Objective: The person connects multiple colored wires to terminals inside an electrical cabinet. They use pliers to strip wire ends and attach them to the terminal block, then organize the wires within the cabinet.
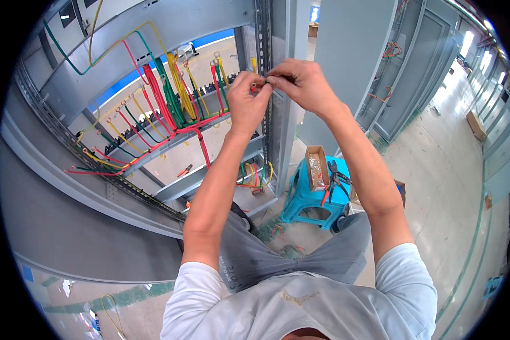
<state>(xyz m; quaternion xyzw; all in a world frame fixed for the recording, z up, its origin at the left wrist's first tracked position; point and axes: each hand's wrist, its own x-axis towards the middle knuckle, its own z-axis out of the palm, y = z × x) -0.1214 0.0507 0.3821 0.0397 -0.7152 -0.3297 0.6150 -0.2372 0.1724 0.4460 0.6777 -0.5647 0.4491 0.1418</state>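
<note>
My left hand (247, 105) and my right hand (304, 85) meet in front of the cabinet's perforated upright (263, 34). Both are closed, with thumbs and fingertips pinched together at nearly the same spot. A speck of red shows by the left fingers and something small and dark lies between the fingertips; its kind is too small to make out. Just left of my hands, red wires (156, 96), green wires (170, 93) and yellow wires (181, 93) run in bundles through the open cabinet frame. Several of these wires end in bare metal lugs.
A blue plastic stool (301, 198) below my right forearm bears a cardboard box (317, 168) of small metal parts and black-handled pliers (336, 178). Another red-handled tool (185, 170) lies beyond the cabinet's lower rail. A grey cabinet panel (351, 68) stands to the right.
</note>
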